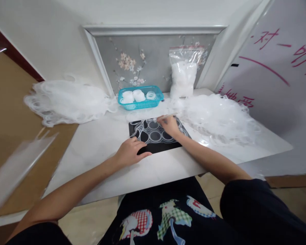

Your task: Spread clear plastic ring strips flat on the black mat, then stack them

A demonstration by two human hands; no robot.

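A sheet of translucent white rings (155,136) joined by thin webbing lies on a black mat (163,148) in the middle of the table. My left hand (131,151) rests at the mat's left front corner, fingers stretched out and thumb apart, gripping nothing. At the far edge of the mat, my right hand (169,126) is closed in a pinch on the ring sheet, where a whitish bit shows at the fingertips. Its exact grip is partly hidden. Just behind the mat stands a blue basket (140,104) holding several stacks of loose white rings (139,95).
A zip bag (183,78) full of white pieces stands against the wall panel. Heaps of translucent sheets lie on the left (68,102) and right (219,117) of the white table (97,136). A whiteboard (275,81) with red writing rises at the right.
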